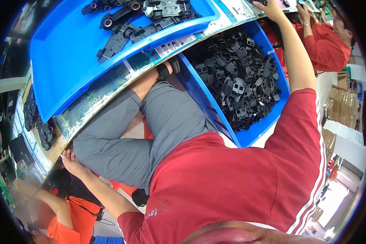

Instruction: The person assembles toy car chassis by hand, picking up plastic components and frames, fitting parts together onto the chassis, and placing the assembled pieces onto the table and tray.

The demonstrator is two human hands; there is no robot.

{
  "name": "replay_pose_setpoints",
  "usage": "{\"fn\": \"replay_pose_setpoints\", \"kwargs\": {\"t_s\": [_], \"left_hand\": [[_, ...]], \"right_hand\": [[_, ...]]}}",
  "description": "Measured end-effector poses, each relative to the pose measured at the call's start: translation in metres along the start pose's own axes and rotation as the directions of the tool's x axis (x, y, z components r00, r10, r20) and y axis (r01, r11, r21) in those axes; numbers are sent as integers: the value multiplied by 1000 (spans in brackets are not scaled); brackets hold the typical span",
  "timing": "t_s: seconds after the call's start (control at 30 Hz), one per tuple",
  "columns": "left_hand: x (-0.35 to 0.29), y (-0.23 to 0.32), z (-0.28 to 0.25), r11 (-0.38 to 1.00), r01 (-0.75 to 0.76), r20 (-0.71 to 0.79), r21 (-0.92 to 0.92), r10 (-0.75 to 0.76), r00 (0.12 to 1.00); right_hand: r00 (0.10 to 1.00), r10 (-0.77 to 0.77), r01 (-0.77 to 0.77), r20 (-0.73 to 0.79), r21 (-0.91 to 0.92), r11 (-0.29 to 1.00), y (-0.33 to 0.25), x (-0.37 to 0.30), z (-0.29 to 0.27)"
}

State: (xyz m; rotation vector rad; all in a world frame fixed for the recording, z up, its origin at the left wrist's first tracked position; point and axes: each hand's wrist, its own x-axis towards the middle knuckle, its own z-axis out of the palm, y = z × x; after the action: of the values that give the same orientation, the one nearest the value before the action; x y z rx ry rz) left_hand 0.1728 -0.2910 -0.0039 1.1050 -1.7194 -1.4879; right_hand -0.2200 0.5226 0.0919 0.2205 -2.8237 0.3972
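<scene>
Black at nine o'clock: note wheeled car models (46, 133) on the printed tabletop (75, 120). Between seven and eight, see a co-worker in orange (78, 219). Between eight and nine, find left hand (72, 164) at the table edge, with fingers bent and slightly apart (touching the edge or not, cannot tell). At ten, log a blue tray (53, 73), with car chassis (113, 45) piled toward eleven. At two, record a blue bin (254, 133) of small black parts (240, 81). At one, see right hand (271, 10), with fingers closed on a dark piece (262, 2), cropped by the upper rim. Farther out at two, spot a co-worker in red (327, 51).
</scene>
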Motion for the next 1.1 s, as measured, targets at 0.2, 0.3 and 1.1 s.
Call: {"fn": "replay_pose_setpoints", "kwargs": {"t_s": [0.2,0.3,1.1], "left_hand": [[-15,6,8,990,-110,-79,92,118,990],[-34,21,19,783,-363,-212,506,521,827],[-231,49,189,796,553,920,-245,12,391]], "right_hand": [[1000,-8,9,-25,9,1000,-2,-14,0],[994,95,-95,-61,9,995,-11,-18,2],[871,-491,378,-22,669,640,-362,-251,46]]}}
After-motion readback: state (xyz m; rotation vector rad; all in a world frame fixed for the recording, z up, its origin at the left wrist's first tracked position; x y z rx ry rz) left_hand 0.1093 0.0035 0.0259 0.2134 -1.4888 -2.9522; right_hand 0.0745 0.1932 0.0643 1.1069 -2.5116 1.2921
